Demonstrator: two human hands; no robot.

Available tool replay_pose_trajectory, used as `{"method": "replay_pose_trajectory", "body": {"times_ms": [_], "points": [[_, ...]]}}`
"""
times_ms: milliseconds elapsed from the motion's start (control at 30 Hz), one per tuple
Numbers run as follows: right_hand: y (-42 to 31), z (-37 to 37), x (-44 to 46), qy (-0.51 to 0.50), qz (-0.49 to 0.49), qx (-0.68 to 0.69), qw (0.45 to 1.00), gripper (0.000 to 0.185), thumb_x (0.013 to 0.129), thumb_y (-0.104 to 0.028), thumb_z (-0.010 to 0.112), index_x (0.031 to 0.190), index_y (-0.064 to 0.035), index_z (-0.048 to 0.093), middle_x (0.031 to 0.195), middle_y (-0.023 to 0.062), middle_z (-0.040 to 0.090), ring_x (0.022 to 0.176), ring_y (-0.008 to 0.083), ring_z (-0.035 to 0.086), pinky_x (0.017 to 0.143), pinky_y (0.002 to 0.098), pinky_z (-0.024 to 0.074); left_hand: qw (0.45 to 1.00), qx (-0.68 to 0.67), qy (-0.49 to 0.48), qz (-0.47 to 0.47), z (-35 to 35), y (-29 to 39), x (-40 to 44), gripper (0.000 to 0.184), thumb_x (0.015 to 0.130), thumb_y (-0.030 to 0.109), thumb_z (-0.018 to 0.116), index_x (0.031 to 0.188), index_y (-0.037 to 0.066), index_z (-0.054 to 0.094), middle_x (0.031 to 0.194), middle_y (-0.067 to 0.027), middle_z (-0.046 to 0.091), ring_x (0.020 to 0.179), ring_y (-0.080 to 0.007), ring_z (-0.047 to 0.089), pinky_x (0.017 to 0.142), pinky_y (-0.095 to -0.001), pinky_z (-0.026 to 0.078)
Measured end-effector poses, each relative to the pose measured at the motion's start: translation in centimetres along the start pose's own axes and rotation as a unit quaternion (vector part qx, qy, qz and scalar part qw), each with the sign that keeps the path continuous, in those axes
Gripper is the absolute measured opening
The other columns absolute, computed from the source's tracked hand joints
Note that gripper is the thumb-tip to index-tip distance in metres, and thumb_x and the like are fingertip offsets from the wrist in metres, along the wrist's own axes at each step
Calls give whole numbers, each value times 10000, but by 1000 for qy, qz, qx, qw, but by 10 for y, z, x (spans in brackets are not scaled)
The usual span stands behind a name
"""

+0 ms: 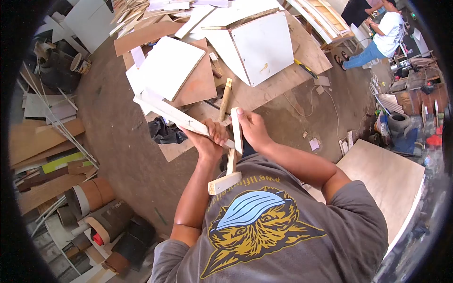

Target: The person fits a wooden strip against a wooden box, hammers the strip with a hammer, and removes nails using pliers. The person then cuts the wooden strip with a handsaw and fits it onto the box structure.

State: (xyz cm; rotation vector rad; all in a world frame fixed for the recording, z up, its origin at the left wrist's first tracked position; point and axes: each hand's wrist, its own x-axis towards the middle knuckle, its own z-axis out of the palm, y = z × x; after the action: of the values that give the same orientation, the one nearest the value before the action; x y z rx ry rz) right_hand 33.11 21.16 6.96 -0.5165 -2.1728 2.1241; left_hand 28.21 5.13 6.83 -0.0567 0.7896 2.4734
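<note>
A wooden frame piece (177, 114), made of a long pale strip with shorter strips joined at its near end, is held in front of my chest. My left hand (207, 140) wraps its fingers round the long strip. With its thumb near the top end, my right hand (255, 130) grips a short upright strip (237, 129). Closer to my shirt, a short wooden block (224, 183) forms the near end of the piece. Just beyond my hands a worn wooden stick (225, 100) lies at the worktable's edge.
White panels (167, 66) and a white box-like piece (262, 47) lie on the worktable (302, 78), near a yellow-black tool (306, 69). A black plastic bag (165, 132) is below its edge. Rolled sheets (111, 226) stand left, a plywood sheet (377, 181) right. A person (384, 35) stands far right.
</note>
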Motion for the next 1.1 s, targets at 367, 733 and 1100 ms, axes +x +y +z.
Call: {"method": "replay_pose_trajectory", "body": {"times_ms": [367,733,1100], "points": [[3,-47,25,-107,-593,-525,601,103,903,-260,616,948,-169,597,1182,45,654,1321,266,562,1153,463,400,1000,-8,0,-10,-3,-11,1,920,758,1014,136,585,137,352,455,-5,316,397,-156,301,400,-309,281],[20,-44,49,-232,-611,-423,627,219,668,-315,664,744,-127,579,763,6,533,731,205,544,730,362,470,999,-48,-21,10,1,-17,-4,921,734,1028,208,581,134,368,436,-4,344,375,-145,306,392,-299,270],[-8,-50,26,-207,-558,-500,629,163,614,-316,670,721,-194,649,722,-56,582,700,167,591,700,332,449,999,-18,-17,32,20,-12,-11,923,741,1028,205,561,136,358,439,12,304,345,-142,278,368,-310,232]]}}
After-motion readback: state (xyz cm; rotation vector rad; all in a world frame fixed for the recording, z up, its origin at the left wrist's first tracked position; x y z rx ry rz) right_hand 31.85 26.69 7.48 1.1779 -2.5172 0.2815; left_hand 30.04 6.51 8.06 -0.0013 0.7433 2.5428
